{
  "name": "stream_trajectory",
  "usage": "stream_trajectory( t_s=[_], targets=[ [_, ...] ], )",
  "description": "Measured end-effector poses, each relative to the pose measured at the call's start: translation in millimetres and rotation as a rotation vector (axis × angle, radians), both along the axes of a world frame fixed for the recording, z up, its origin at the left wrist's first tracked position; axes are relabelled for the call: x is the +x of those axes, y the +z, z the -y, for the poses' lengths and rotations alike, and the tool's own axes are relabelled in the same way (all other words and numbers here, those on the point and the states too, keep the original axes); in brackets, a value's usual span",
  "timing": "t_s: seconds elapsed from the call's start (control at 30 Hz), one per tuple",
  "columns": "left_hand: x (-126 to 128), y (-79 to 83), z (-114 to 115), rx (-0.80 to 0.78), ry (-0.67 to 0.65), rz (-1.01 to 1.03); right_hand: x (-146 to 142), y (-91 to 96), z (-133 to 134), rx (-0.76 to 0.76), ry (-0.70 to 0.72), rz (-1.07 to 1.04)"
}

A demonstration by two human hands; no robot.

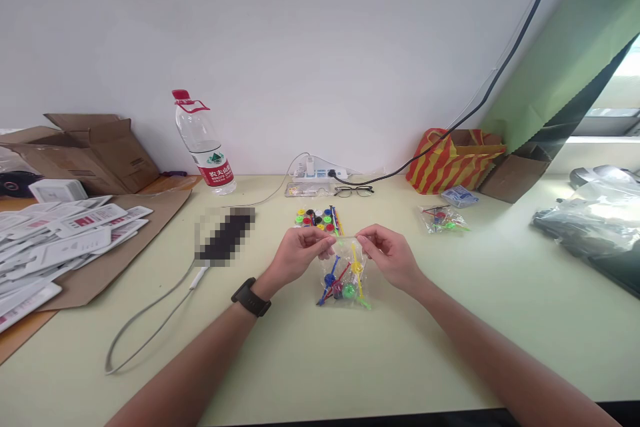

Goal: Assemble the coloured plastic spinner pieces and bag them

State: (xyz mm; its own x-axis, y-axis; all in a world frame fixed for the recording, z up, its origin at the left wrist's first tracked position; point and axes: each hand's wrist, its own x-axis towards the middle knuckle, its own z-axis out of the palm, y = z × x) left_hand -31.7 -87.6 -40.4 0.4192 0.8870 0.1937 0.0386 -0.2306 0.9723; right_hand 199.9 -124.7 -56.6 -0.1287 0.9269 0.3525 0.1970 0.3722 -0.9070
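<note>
A clear plastic bag (pixel 344 280) with several coloured sticks and round discs inside hangs between my hands at mid-table. My left hand (pixel 303 252) pinches its top edge at the left corner, thumb against fingers. At the right corner, my right hand (pixel 389 255) grips the same edge in a like pinch. Just behind the bag lie loose coloured discs (pixel 310 217) and a few sticks (pixel 336 219), partly hidden by my hands. Another filled clear bag (pixel 443 219) rests farther right on the table.
A water bottle (pixel 213 153), power strip (pixel 320 172) and glasses (pixel 354 191) stand or lie along the wall. At left are a cable (pixel 145 310), a stack of white packages (pixel 75 233) and a cardboard box (pixel 95 153). A striped bag (pixel 440 163) stands back right.
</note>
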Motion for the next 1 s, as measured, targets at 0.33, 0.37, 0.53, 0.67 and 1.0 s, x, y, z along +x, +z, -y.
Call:
stream_trajectory(
  t_s=[0.33,0.37,0.53,0.67,1.0],
  targets=[
    [-5.1,-3.0,-3.0,-0.078,-0.053,0.095,1.3,-2.9,-3.0,-0.061,0.004,-0.134],
    [-4.5,-4.9,-3.3,-0.079,-0.032,0.119,1.4,-2.9,-3.5,-0.06,0.006,-0.146],
    [-1.4,-14.9,-4.5,-0.2,0.0,0.224,2.7,-1.8,-4.4,0.008,0.056,-0.155],
    [0.2,-15.6,-3.4,-0.158,0.005,0.18,4.2,-0.9,-4.0,-0.011,0.078,-0.134],
    [3.1,-10.8,-1.2,-0.08,-0.005,0.12,4.8,-4.5,-4.5,-0.027,0.047,-0.074]
  ],
)
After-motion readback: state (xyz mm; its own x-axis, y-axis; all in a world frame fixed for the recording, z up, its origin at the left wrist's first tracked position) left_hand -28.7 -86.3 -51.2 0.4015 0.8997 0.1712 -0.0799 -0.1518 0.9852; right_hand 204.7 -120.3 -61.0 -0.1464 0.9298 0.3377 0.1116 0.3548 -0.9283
